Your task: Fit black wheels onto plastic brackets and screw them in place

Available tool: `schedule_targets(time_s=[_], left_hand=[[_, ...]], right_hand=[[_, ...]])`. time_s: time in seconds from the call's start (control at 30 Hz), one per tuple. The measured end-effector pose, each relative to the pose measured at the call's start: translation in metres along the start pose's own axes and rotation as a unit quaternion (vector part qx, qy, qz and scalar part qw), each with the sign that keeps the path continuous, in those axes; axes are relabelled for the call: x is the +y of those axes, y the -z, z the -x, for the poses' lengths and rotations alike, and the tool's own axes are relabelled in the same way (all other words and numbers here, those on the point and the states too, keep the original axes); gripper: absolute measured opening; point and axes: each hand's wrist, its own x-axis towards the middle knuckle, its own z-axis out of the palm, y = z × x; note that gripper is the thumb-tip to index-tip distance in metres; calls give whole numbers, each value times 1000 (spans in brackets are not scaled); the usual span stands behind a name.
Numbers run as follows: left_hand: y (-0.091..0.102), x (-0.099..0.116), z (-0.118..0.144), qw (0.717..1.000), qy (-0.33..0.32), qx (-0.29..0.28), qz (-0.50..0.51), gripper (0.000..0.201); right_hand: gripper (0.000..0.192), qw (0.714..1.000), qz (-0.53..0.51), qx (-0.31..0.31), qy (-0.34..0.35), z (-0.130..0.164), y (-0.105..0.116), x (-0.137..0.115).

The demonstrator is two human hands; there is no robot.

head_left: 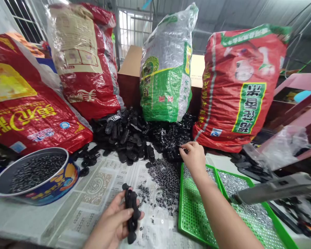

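Your left hand (118, 218) is closed around a long black piece (131, 214), thumb across its near side and fingers curled behind it. The piece stands nearly upright in your grip, its top end leaning slightly away from the palm, and both ends stick out past your fingers. It is matt black and plastic-looking, with a lumpy, stepped outline: a rounded, disc-like knob caps the top, ridges run down the middle, and the lower end tapers to a blunt, rounded tip. Whether it is one body or several parts held together, you cannot tell from here.

Your right hand (194, 157) is ahead and to the right of the left, its thumb and fingertips drawn narrowly together at the edge of a pile of small glossy black parts (168, 136). A dark bit shows at the fingertips, but whether it is gripped or only touched cannot be told.

Left of that hand, beyond your held piece, lies a heap of larger black parts (131, 138), flat and oblong with rounded ends, similar in their dull black finish. Between your two hands, tiny dark pieces (169, 176) are scattered over the patterned table cover (98, 183). Under your right forearm sits a green perforated tray (180, 211).
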Motion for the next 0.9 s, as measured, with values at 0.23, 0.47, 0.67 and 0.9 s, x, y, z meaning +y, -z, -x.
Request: schedule_targets(time_s=[0.23, 0.47, 0.67, 0.9], left_hand=[[-9, 11, 1, 990, 4, -118, 72, 51], [-7, 15, -1, 975, -32, -206, 75, 43], [1, 7, 3, 987, -71, -142, -7, 44], [-2, -1, 6, 990, -122, -64, -15, 43]], right_hand=[[18, 964, -65, 43, 253, 69, 13, -40], [24, 874, -147, -82, 456, 130, 18, -69], [30, 922, -275, -185, 201, 123, 29, -84], [22, 870, -401, -258, -126, 118, 35, -86]])
